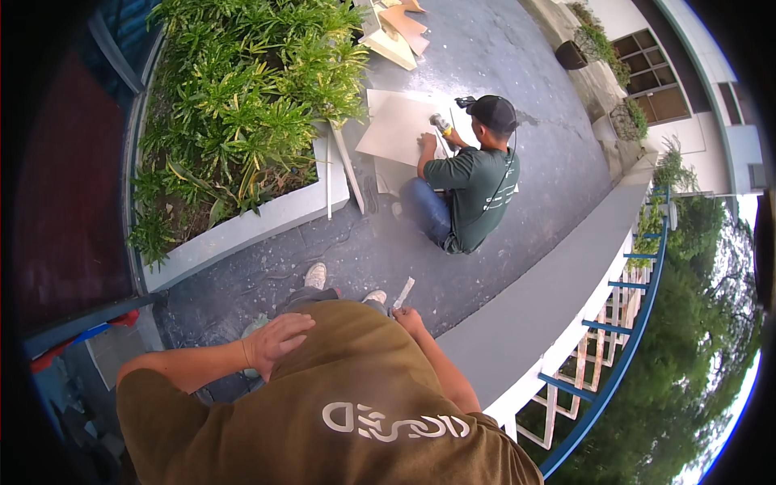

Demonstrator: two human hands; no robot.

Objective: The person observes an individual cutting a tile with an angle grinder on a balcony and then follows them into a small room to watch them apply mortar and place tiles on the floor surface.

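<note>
My left hand [277,335] lies flat against the front of my brown shirt [364,364], its fingers stretched out and holding nothing. On the other side of my body, my right hand [410,320] is closed round the lower end of a short, pale narrow strip [404,293]. The strip points up and away from me; its exact kind cannot be made out. My light-coloured shoes [315,276] stand on the grey floor just beyond my belly. Ahead, a co-worker [477,182] in a dark green shirt and cap sits holding a yellow-and-grey power tool [440,124] over a large pale tile [400,129].
A planter [259,230] with a white rim and leafy plants borders the left. Two long pale strips [346,166] lean at its corner. Broken boards [388,40] lie farther off. Along the right runs a low grey wall [533,299] with a blue railing [606,396].
</note>
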